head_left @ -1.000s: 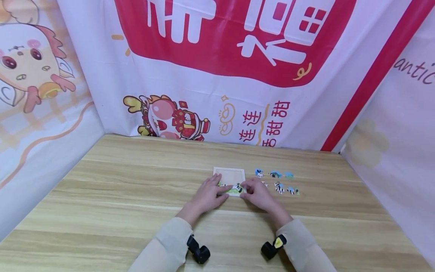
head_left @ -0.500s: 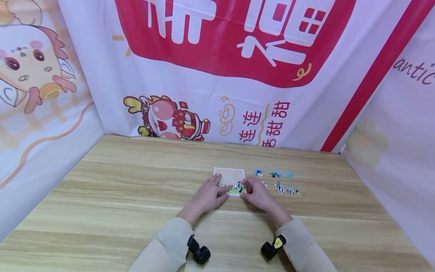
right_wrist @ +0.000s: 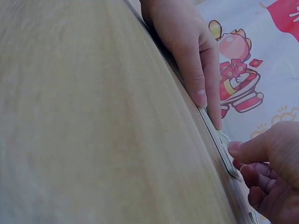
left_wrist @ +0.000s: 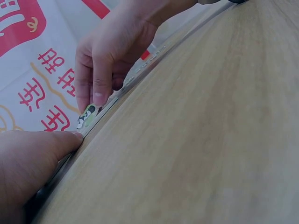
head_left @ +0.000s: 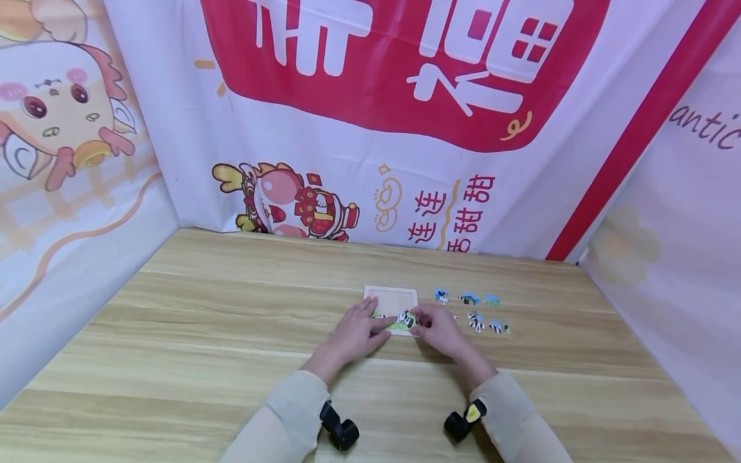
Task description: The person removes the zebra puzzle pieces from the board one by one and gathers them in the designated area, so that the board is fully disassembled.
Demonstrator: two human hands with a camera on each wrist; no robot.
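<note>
Printed banner (head_left: pixel 370 116): white and red cloth with cartoon figures, hung behind and at both sides of the table.

Table (head_left: pixel 202 334): light wood grain, carrying every item below.

Puzzle tray (head_left: pixel 391 297): small square wooden frame, lying flat near the table's middle; its far part is bare wood, its near edge lies under the fingers of both hands.

Left hand (head_left: pixel 354 333): fingers straight and relaxed, resting flat on the tray's near left edge, gripping nothing.

Right hand (head_left: pixel 440 331): fingers curled, thumb and forefinger pinching the zebra piece at the tray's near right corner.

Loose puzzle pieces (head_left: pixel 473 308): about six, in two short rows on the table just right of the tray, apart from both hands.

Zebra piece (head_left: pixel 405 318): black, white and green, tilted up on edge in the left wrist view, touching the tray's near rim.
</note>
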